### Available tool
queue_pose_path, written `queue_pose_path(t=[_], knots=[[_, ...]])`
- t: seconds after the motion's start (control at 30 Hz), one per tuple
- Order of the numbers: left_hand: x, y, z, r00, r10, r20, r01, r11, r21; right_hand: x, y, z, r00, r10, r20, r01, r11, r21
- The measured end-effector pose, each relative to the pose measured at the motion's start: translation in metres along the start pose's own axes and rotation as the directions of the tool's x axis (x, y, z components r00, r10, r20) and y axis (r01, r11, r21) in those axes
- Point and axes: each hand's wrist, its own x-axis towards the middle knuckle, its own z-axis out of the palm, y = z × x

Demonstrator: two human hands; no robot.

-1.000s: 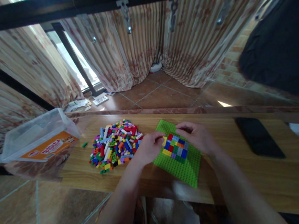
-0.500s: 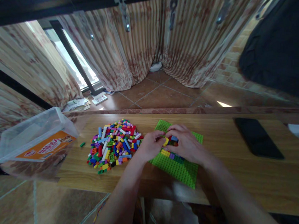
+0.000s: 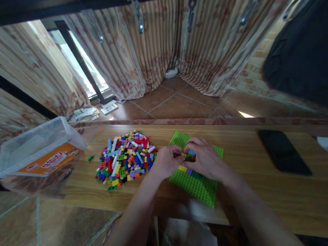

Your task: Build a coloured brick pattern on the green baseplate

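A green studded baseplate (image 3: 199,190) lies slanted on the wooden table, with a low row of yellow, purple and dark toy bricks (image 3: 188,171) fixed across its middle. My left hand (image 3: 167,162) is closed over the plate's left side, thumb and fingers pinching a small yellow brick (image 3: 184,154) that they mostly cover. From the other side, my right hand (image 3: 203,157) curls its thumb and fingers around the built bricks, its fingertips close to the left ones. A blue brick (image 3: 191,152) shows between its fingers. What lies beneath the fingertips is hidden.
Left of the plate spreads a heap of mixed colourful bricks (image 3: 127,160), with one loose green brick (image 3: 90,158) beside it. A clear plastic bin (image 3: 41,148) with an orange label stands at the table's left end. A black phone or tablet (image 3: 283,151) lies on the right.
My left hand has shifted slightly right, and its fingers now cover more of the yellow brick, which showed plainly before. The right hand has stayed almost in place.
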Motion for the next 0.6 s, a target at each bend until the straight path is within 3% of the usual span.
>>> queue_pose_path(t=[0.37, 0.6], knots=[[0.002, 0.001, 0.004, 0.998, -0.043, -0.039, 0.044, 0.999, 0.020, -0.004, 0.010, -0.013, 0.995, 0.093, 0.029, -0.096, 0.989, 0.112], [0.007, -0.002, 0.008, 0.996, -0.050, -0.074, 0.053, 0.998, 0.029, -0.002, 0.007, -0.013, 0.985, 0.160, 0.063, -0.164, 0.984, 0.064]])
